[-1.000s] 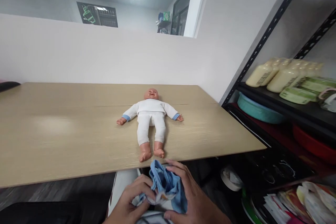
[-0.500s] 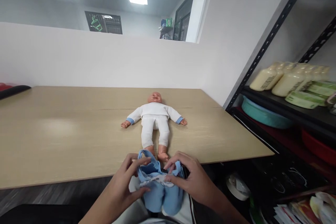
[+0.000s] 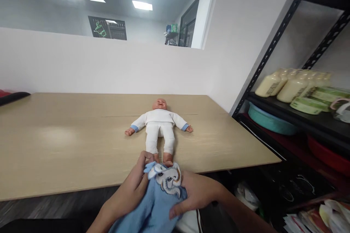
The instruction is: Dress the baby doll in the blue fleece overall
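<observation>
A light blue baby garment (image 3: 155,204) is held over my lap, with a white cartoon animal face on its upper front. My left hand (image 3: 135,184) grips its upper left edge, with the fingers closed on the cloth. At the other side, my right hand (image 3: 198,191) holds the right edge, its thumb lying over the front and its other fingers hidden by the fabric. Just beyond my hands, a baby doll (image 3: 160,131) in a white top and white trousers lies face up on the table, arms spread and feet toward me.
The wooden table (image 3: 68,153) spans the width ahead, against a white wall. To the right, a black metal shelf (image 3: 314,120) holds cream bottles (image 3: 294,86), green-labelled packs (image 3: 308,105) and a turquoise basin (image 3: 270,120). Papers (image 3: 306,218) lie lower right.
The blue garment has been turned and spread so its cartoon face shows; before, it was bunched with its opening toward the top. My grip has shifted along its edges. The doll stays put.
</observation>
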Demonstrator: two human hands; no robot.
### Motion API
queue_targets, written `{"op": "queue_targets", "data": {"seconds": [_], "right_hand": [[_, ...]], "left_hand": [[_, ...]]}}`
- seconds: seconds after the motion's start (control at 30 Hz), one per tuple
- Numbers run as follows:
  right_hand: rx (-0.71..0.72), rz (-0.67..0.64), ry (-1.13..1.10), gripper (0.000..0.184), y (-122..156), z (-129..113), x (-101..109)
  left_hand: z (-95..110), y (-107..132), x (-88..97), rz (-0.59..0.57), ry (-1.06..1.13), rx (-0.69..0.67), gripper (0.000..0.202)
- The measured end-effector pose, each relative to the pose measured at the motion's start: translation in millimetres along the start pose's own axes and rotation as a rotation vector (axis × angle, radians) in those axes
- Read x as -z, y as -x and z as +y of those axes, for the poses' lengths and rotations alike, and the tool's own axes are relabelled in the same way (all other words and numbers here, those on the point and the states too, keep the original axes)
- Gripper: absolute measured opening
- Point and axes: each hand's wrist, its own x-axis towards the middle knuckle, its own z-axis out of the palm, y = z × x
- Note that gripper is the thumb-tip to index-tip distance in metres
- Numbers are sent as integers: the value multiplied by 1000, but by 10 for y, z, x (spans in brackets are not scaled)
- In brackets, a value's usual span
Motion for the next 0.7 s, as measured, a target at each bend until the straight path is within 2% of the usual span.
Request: {"op": "queue_targets", "data": {"seconds": [0.1, 0.2, 0.23, 0.33, 0.43, 0.47, 0.5, 0.6, 0.7], "right_hand": [[-11, 114, -44, 37, -6, 32, -32], [-109, 169, -152, 46, 17, 77, -22], [-146, 155, -188, 49, 22, 94, -22], [-216, 50, -253, 63, 5, 116, -44], [-215, -60, -292, 94, -51, 80, -86], [-213, -78, -295, 99, -70, 65, -101], [-215, -79, -288, 97, -85, 55, -119], [-209, 3, -224, 76, -102, 83, -184], [-243, 222, -245, 64, -96, 182, -271]], "left_hand": [[8, 31, 48, -53, 39, 185, 48], [-21, 116, 180, -188, 45, 264, 80], [-26, 139, 223, -234, 39, 266, 85], [-14, 168, 290, -312, 17, 249, 76], [-6, 154, 252, -282, 54, 246, 69], [-11, 147, 227, -270, 72, 254, 69], [-19, 142, 201, -261, 90, 264, 69], [-55, 146, 138, -241, 151, 295, 67], [-104, 184, 105, -249, 242, 342, 73]]}}
